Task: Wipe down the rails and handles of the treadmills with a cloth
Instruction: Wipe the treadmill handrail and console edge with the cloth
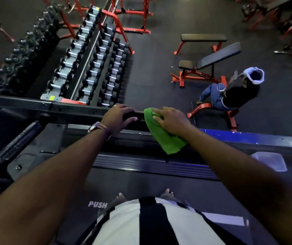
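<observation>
Gym floor — dumbbell rack [88,57], red-framed benches [207,66], red racks [132,15], treadmill deck [141,183], dark rubber flooring [159,55]

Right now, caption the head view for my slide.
Right hand presses green cloth on treadmill rail; left hand grips it alongside.

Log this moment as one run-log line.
left hand: grips treadmill rail | right hand: presses green cloth on rail | stage: wiping | background: dumbbell rack, seated person
</observation>
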Action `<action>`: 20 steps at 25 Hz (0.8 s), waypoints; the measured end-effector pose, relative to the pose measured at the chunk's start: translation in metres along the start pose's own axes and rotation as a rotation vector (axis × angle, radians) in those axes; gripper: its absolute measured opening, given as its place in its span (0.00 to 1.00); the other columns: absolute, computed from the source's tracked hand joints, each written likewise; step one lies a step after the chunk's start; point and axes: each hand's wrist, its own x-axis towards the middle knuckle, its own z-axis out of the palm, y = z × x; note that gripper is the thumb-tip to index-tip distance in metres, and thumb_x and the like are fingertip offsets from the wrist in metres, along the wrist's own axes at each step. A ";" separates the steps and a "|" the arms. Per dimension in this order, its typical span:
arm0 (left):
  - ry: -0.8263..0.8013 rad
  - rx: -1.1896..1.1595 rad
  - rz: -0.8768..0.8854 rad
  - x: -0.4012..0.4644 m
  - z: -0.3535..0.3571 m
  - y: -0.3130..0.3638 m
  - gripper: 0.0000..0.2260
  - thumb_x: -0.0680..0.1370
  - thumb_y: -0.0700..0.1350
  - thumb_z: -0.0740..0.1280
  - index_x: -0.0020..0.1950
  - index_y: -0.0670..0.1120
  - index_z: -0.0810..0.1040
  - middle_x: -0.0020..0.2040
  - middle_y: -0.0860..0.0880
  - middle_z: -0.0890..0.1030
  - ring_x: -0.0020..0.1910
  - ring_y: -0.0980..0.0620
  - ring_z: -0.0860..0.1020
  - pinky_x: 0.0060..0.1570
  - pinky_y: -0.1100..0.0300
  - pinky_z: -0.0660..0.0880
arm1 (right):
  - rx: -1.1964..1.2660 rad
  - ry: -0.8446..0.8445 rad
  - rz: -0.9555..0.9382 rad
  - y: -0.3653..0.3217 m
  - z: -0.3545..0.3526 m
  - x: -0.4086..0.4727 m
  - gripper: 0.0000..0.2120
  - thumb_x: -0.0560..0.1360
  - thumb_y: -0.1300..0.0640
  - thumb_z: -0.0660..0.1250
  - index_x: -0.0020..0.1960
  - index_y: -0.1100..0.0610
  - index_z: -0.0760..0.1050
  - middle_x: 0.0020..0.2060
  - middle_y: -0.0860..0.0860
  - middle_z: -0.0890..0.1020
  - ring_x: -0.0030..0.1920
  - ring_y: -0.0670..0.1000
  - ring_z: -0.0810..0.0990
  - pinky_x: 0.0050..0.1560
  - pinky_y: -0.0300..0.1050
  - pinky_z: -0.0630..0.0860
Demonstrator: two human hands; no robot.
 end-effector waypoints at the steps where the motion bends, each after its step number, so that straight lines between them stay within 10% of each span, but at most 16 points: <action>1: 0.007 0.000 -0.005 -0.001 0.001 0.001 0.19 0.73 0.56 0.71 0.56 0.44 0.81 0.52 0.43 0.82 0.52 0.43 0.78 0.55 0.54 0.74 | 0.012 -0.032 0.031 0.016 -0.004 -0.005 0.24 0.75 0.32 0.53 0.66 0.40 0.72 0.57 0.49 0.79 0.56 0.57 0.79 0.51 0.51 0.74; 4: 0.044 -0.020 -0.052 -0.005 0.011 0.006 0.18 0.73 0.52 0.71 0.57 0.42 0.81 0.53 0.40 0.81 0.54 0.41 0.77 0.56 0.52 0.74 | 0.050 -0.267 0.290 0.033 -0.013 0.023 0.35 0.70 0.26 0.53 0.63 0.49 0.77 0.59 0.56 0.80 0.55 0.60 0.79 0.55 0.51 0.75; 9: 0.062 -0.053 -0.159 -0.008 0.019 0.014 0.19 0.73 0.48 0.72 0.60 0.40 0.79 0.59 0.39 0.78 0.60 0.40 0.75 0.61 0.53 0.71 | 0.170 -0.602 0.139 0.010 -0.014 0.078 0.31 0.80 0.36 0.51 0.69 0.58 0.73 0.68 0.60 0.73 0.65 0.60 0.74 0.61 0.48 0.68; 11: 0.066 -0.069 -0.174 -0.007 0.017 0.017 0.19 0.72 0.47 0.73 0.60 0.40 0.79 0.59 0.38 0.78 0.60 0.41 0.75 0.61 0.54 0.70 | 0.138 -0.452 -0.007 0.017 -0.012 0.064 0.29 0.78 0.35 0.52 0.63 0.55 0.77 0.62 0.58 0.79 0.60 0.60 0.77 0.57 0.49 0.72; 15: 0.119 -0.098 -0.188 -0.007 0.016 0.020 0.18 0.72 0.44 0.73 0.59 0.39 0.80 0.58 0.38 0.79 0.58 0.40 0.76 0.61 0.55 0.69 | -0.171 0.378 -0.385 0.040 0.051 -0.024 0.21 0.77 0.53 0.60 0.69 0.52 0.73 0.65 0.54 0.78 0.62 0.61 0.77 0.61 0.55 0.74; 20: 0.141 -0.074 -0.241 -0.007 0.020 0.025 0.19 0.71 0.38 0.72 0.62 0.40 0.78 0.61 0.39 0.78 0.60 0.40 0.76 0.61 0.53 0.69 | -0.723 0.412 -0.743 0.045 0.072 -0.029 0.25 0.80 0.59 0.48 0.76 0.58 0.61 0.76 0.55 0.62 0.75 0.58 0.63 0.72 0.59 0.60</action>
